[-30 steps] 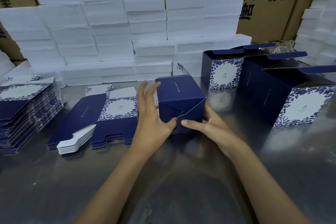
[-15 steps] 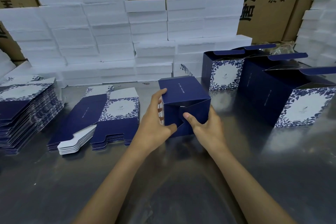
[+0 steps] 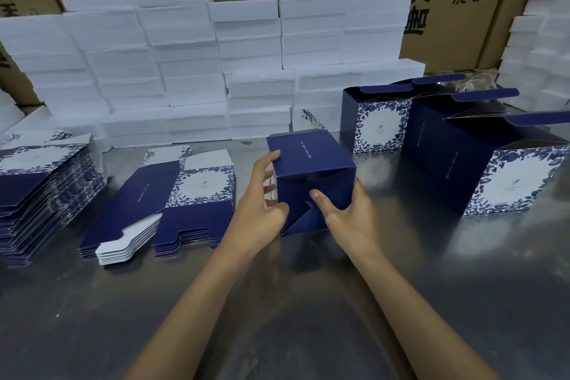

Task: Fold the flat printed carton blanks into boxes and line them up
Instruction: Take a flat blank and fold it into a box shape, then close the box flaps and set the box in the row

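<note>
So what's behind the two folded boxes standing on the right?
Behind the two folded boxes stand brown shipping cartons, with stacked white foam blocks to their left. Something clear and crinkled lies just behind; the box flaps hide most of it.

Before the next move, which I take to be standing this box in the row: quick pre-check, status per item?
1. Left hand holds the box in hand at its left side: ok.
2. Right hand on the box, thumb pressing the bottom flaps: ok.
3. Bottom flaps fully locked: not ok, a flap corner stands out at the lower edge.
4. Finished boxes lined up at right, tops open: ok.
5. Free table space in front of that row: ok.
6. Flat blanks in reach at left: ok.
</note>
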Tool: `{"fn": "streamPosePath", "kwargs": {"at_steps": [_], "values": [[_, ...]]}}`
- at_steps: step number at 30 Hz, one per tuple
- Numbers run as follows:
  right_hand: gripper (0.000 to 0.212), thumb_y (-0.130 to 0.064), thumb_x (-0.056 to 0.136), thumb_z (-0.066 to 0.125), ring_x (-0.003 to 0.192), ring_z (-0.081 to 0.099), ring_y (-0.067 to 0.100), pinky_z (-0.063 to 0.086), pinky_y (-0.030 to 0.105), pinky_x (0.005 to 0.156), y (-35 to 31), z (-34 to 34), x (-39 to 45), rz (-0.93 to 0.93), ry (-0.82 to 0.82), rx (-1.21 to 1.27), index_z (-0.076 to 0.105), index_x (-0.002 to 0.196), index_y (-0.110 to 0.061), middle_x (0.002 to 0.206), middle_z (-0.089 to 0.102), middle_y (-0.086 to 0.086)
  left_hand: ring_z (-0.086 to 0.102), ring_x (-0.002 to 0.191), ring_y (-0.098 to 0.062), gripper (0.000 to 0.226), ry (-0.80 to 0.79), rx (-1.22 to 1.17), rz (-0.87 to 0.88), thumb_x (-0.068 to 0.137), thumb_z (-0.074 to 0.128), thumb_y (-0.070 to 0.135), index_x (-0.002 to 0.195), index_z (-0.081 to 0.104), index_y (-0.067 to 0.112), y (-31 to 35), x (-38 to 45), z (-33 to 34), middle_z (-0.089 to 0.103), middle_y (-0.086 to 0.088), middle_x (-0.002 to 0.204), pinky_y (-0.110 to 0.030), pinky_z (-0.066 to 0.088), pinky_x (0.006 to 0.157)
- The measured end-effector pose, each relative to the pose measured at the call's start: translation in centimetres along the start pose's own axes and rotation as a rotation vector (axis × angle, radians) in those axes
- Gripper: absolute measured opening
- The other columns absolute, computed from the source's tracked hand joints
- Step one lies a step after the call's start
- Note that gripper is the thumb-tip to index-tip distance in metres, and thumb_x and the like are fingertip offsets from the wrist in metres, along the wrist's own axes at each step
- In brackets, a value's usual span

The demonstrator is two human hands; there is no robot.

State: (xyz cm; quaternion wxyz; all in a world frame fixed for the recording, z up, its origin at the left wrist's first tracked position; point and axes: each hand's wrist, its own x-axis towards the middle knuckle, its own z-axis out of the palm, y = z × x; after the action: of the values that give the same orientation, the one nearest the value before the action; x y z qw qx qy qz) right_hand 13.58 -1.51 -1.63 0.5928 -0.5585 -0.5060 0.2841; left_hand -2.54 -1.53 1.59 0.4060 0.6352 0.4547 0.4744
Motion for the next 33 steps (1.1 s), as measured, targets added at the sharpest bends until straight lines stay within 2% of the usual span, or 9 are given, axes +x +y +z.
{"fn": "streamPosePath", "kwargs": {"at_steps": [3, 7, 9, 12, 17, 21, 25, 30, 33], "values": [[0.047, -0.045, 0.077, 0.083, 0.097, 0.067, -0.007, 0.053, 0.022, 0.086, -0.8, -0.9, 0.2, 0.122, -0.152, 0.153, 0.061, 0.118, -0.036, 0.105, 0.073, -0.022, 0.060, 0.119, -0.017, 0.080, 0.058, -0.160, -0.092, 0.078, 0.048, 0.001, 0.130, 0.044, 0.061, 0.6, 0.3, -0.3, 0.053, 0.005, 0.139, -0.023, 0.053, 0.075], [0.096, -0.093, 0.053, 0.067, 0.122, 0.055, -0.010, 0.042, 0.029, 0.107, -2.1, -2.1, 0.3, 0.291, -0.204, 0.286, 0.055, 0.136, -0.046, 0.132, 0.060, -0.032, 0.057, 0.120, -0.015, 0.065, 0.155, -0.365, -0.211, 0.063, 0.051, 0.019, 0.117, 0.055, 0.055, 1.0, 0.4, -1.0, 0.067, 0.010, 0.122, -0.034, 0.049, 0.082], [0.087, -0.086, 0.059, 0.066, 0.124, 0.057, 0.002, 0.043, 0.036, 0.110, -2.1, -2.3, 0.5, 0.342, -0.160, 0.302, 0.058, 0.133, -0.043, 0.135, 0.061, -0.023, 0.059, 0.116, -0.014, 0.058, 0.168, -0.475, -0.211, 0.074, 0.056, 0.018, 0.125, 0.055, 0.048, 1.0, 0.3, -1.1, 0.070, 0.011, 0.113, -0.038, 0.053, 0.084], [0.035, -0.046, 0.072, 0.065, 0.095, 0.064, 0.010, 0.044, 0.031, 0.086, -2.6, -2.6, 0.8, 0.330, -0.154, 0.474, 0.068, 0.101, -0.028, 0.103, 0.072, -0.013, 0.054, 0.120, -0.015, 0.048, 0.286, -0.599, -0.195, 0.093, 0.054, 0.018, 0.138, 0.048, 0.036, 1.5, 0.4, -1.2, 0.063, 0.005, 0.119, -0.046, 0.052, 0.093], [0.036, -0.002, 0.093, 0.055, 0.119, 0.062, 0.014, 0.052, 0.026, 0.093, -2.5, -3.4, 1.3, 0.217, 0.016, 0.349, 0.069, 0.120, -0.022, 0.128, 0.068, 0.000, 0.062, 0.101, -0.018, 0.029, 0.335, -0.694, -0.202, 0.099, 0.050, 0.039, 0.125, 0.058, 0.029, 2.1, 0.7, -2.0, 0.065, -0.001, 0.111, -0.040, 0.052, 0.082], [0.019, -0.041, 0.095, 0.066, 0.122, 0.062, 0.015, 0.044, 0.044, 0.112, -3.2, -3.3, 0.9, 0.230, -0.015, 0.317, 0.071, 0.112, -0.034, 0.125, 0.070, -0.006, 0.063, 0.091, -0.016, 0.038, 0.210, -0.476, -0.210, 0.102, 0.044, 0.044, 0.132, 0.058, 0.024, 2.1, 0.6, -1.6, 0.065, -0.004, 0.109, -0.037, 0.052, 0.078], [0.068, -0.089, 0.059, 0.059, 0.109, 0.063, -0.003, 0.045, 0.036, 0.105, -4.4, -3.1, -0.2, 0.222, -0.117, 0.247, 0.065, 0.107, -0.042, 0.110, 0.070, -0.026, 0.065, 0.089, -0.010, 0.039, 0.168, -0.247, -0.186, 0.100, 0.049, 0.048, 0.126, 0.057, 0.020, 2.0, 0.4, -1.0, 0.065, -0.002, 0.112, -0.037, 0.053, 0.082], [0.069, -0.076, 0.066, 0.072, 0.099, 0.068, 0.000, 0.050, 0.024, 0.086, -4.6, -2.6, -0.7, 0.179, -0.128, 0.201, 0.053, 0.118, -0.035, 0.116, 0.070, -0.014, 0.067, 0.088, -0.011, 0.039, 0.156, -0.213, -0.195, 0.091, 0.068, 0.042, 0.123, 0.056, 0.022, 2.2, 0.3, -0.9, 0.066, 0.001, 0.107, -0.032, 0.056, 0.076], [0.061, -0.053, 0.068, 0.079, 0.093, 0.072, 0.005, 0.057, 0.026, 0.080, -4.2, -2.0, -0.6, 0.174, -0.113, 0.256, 0.052, 0.120, -0.036, 0.111, 0.073, -0.010, 0.065, 0.082, -0.013, 0.018, 0.170, -0.064, -0.139, 0.091, 0.066, 0.032, 0.095, 0.060, 0.016, 2.6, 0.3, -1.1, 0.064, -0.002, 0.095, -0.023, 0.055, 0.069]]}}
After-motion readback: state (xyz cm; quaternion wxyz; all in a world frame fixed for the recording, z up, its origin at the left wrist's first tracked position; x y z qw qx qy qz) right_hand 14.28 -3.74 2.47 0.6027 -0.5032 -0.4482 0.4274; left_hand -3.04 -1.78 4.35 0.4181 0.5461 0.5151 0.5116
